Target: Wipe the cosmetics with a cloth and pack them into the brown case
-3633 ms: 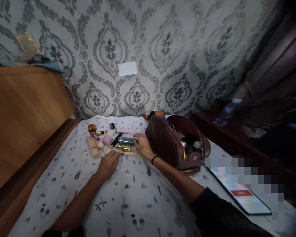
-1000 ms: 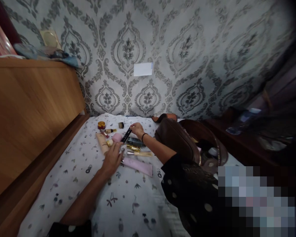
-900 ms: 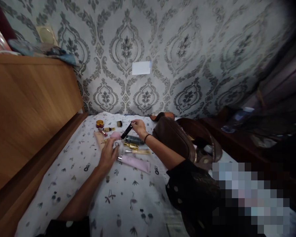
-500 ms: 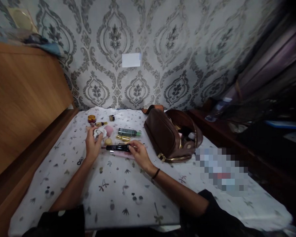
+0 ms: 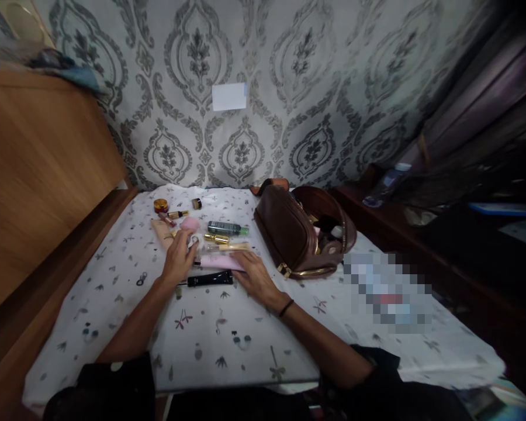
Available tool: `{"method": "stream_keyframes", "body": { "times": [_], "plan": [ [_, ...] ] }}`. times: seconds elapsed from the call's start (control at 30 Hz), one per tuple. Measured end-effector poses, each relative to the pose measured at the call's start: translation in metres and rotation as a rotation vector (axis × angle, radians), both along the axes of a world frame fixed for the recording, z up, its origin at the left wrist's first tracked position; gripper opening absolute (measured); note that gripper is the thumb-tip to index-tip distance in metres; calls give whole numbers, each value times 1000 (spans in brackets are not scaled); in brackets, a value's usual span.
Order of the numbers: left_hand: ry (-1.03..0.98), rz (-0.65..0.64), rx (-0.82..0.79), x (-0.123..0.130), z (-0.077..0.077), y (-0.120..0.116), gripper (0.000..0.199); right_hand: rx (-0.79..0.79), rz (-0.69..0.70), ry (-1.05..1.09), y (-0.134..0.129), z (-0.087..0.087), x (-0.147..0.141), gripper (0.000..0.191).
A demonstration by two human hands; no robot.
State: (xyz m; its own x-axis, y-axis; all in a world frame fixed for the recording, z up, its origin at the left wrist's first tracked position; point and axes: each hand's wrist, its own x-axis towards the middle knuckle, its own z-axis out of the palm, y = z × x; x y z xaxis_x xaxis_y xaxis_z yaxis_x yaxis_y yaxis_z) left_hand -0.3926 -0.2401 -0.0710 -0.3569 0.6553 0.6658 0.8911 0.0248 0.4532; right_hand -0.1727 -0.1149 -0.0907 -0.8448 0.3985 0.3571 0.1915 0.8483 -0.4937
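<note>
My left hand (image 5: 178,257) is closed around a crumpled white piece (image 5: 196,240) that looks like cloth or a scrunchie; most of it is hidden by the fingers. The right end of a pink tube (image 5: 219,261) lies between the thumb and fingers of my right hand (image 5: 258,282). In front of it a black tube (image 5: 209,279) rests on the printed cloth, apart from the pink one. Just behind are a clear slim pack (image 5: 228,248), a gold tube (image 5: 216,238) and a green bottle (image 5: 224,228). A pink puff (image 5: 190,223) sits beyond my left hand.
A brown leather bag (image 5: 284,231) stands unzipped on the right with things inside. Small jars (image 5: 161,205), a lipstick (image 5: 167,220) and a beige tube (image 5: 161,233) lie at the back left. A wooden cabinet (image 5: 48,175) borders the left; a blurred patch (image 5: 388,295) covers something at right.
The black tube has left my right hand and lies nearer to me. That hand has shifted to the pink tube. My left hand has moved right with the white piece.
</note>
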Motion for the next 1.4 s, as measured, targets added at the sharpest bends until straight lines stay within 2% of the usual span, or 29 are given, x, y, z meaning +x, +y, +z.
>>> {"method": "stream_keyframes", "body": {
  "times": [0.3, 0.6, 0.7, 0.9, 1.13, 1.27, 1.4],
  "plan": [
    [73, -33, -85, 6, 4, -1, 23, -11, -11, 32, 8, -5, -4, 33],
    [245, -53, -217, 7, 0, -2, 34, -18, -59, -15, 3, -2, -3, 36],
    [271, -55, -238, 11, 3, -3, 36, -21, -49, -33, 4, 1, -2, 41],
    [268, -52, -264, 15, 7, -3, 40, 0, -7, -106, 19, 10, 9, 64],
    [244, -57, -285, 21, 8, 0, 50, -86, -62, -110, 21, 13, 16, 38],
    [220, -67, -303, 33, 12, 4, 54, -118, -44, -66, 19, 9, 14, 49],
    [200, -170, -313, 56, 13, 15, 58, -156, -14, 6, 18, 8, 14, 63]
  ]
}}
